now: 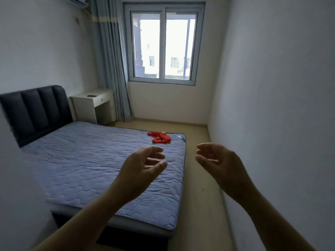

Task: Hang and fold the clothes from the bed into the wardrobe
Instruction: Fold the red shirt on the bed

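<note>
Both hands are held up ahead of the camera, nothing carried

- left hand (143, 163): seen over the right edge of the bed (87, 160), palm turned inward
- right hand (217, 160): seen over the floor (197, 147) strip between bed and wall (281, 105), palm turned inward
- grip, both sides: fingers loosely curled, thumb and fingertips apart, nothing between them; slack, not clamped
- the hands are kept apart from each other, which is judged to be a two-handed reach being set up

Task item: one red garment (160, 137), crumpled, lying on the mattress at the far right corner, window side. It is at 12 o'clock from the left hand and 11 o'clock from the right. It is touched by neither hand and lies well clear of both. Its type can't be told, as it is too bunched. No other clothes are seen on the mattress, so this is judged to be the last piece

The wardrobe is not in view

Placement: the garment sits by the bed edge next to the floor strip, so it is judged reachable from there without leaning across the mattress

Rest: headboard (36, 109) at 9 o'clock, white table (94, 98) at 10, curtain (112, 69) at 11, window (164, 46) at 12

Next, as a judgement: the strip is to be walked and the garment lifted and shaken out before hang or fold is decided. The fabric looks twisted, so a snag is possible
</note>
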